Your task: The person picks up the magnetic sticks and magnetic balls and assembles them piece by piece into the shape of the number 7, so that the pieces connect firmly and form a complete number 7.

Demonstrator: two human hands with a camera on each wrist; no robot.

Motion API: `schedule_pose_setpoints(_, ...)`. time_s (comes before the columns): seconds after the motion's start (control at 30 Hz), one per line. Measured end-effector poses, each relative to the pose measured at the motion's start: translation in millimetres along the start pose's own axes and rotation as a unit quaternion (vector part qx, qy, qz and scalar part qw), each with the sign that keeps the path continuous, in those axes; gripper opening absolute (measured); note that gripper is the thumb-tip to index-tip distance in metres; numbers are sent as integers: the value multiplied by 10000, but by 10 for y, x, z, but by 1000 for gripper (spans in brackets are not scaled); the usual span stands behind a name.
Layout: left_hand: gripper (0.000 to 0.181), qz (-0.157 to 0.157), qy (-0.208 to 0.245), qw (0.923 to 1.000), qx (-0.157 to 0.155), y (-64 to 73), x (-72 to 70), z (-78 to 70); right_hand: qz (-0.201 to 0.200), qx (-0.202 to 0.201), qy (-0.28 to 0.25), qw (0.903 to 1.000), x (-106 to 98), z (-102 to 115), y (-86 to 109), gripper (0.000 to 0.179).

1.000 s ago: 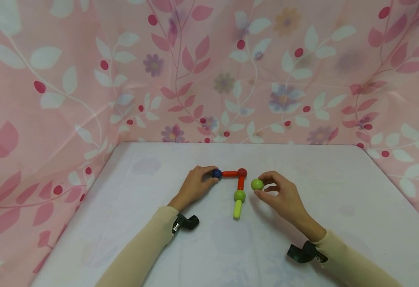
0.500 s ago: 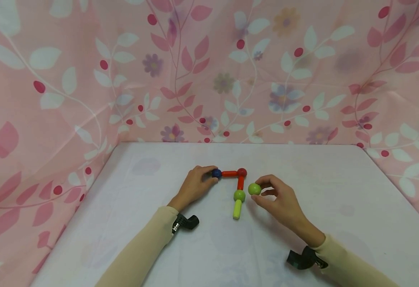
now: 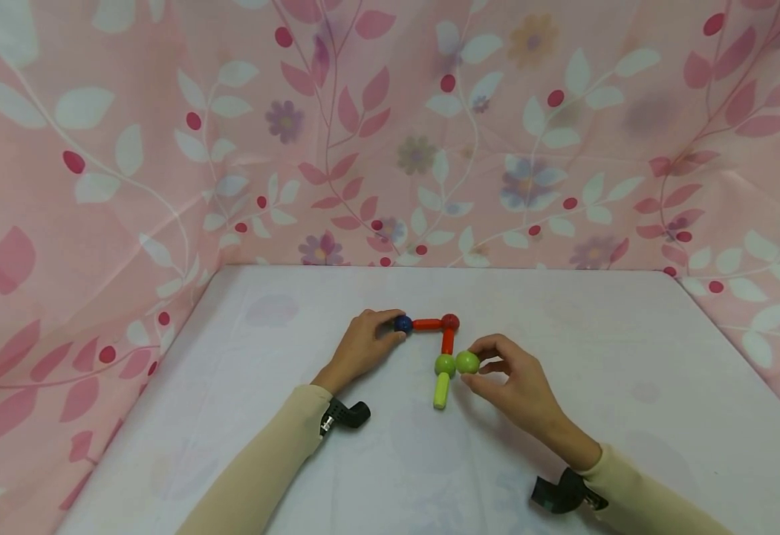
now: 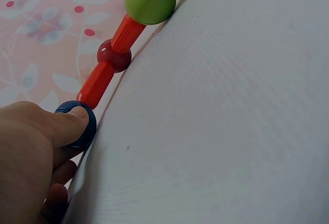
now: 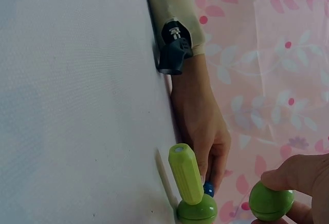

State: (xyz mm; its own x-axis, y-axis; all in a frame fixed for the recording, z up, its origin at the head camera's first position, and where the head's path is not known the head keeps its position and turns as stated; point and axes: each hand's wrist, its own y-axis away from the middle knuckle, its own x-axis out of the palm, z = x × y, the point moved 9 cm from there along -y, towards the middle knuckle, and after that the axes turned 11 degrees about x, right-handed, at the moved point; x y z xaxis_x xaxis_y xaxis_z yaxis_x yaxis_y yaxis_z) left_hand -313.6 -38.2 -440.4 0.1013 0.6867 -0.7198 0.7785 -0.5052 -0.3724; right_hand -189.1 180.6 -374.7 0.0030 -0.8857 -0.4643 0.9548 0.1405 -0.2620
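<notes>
My left hand pinches a dark blue ball between thumb and fingers. From that ball a red rod leads right to a red ball. A second red rod comes down toward me to a green ball, and a yellow-green rod sticks out of it on the near side. My right hand pinches a loose green ball by thumb and fingertips, just right of the joined one. The right wrist view shows a pale disc on the yellow-green rod's end.
A white cloth covers the table. Behind and at the sides hangs a pink curtain with leaves and flowers. Each cuff carries a black wrist camera, one at the left wrist and one at the right.
My right hand has brought the loose green ball left and toward me, from beside the red rod to close beside the joined green ball. The left hand and the rod chain stay put.
</notes>
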Motion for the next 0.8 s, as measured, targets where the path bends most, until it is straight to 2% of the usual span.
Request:
schedule_pose_setpoints(0.5, 40, 2, 38, 10000, -18, -1, 7, 20, 246, 135, -149, 9995, 149, -21, 85, 40)
schedule_pose_setpoints(0.8, 40, -27, 31, 10000, -65, 8, 1, 10, 385, 67, -239, 9989, 257, -2, 144, 42)
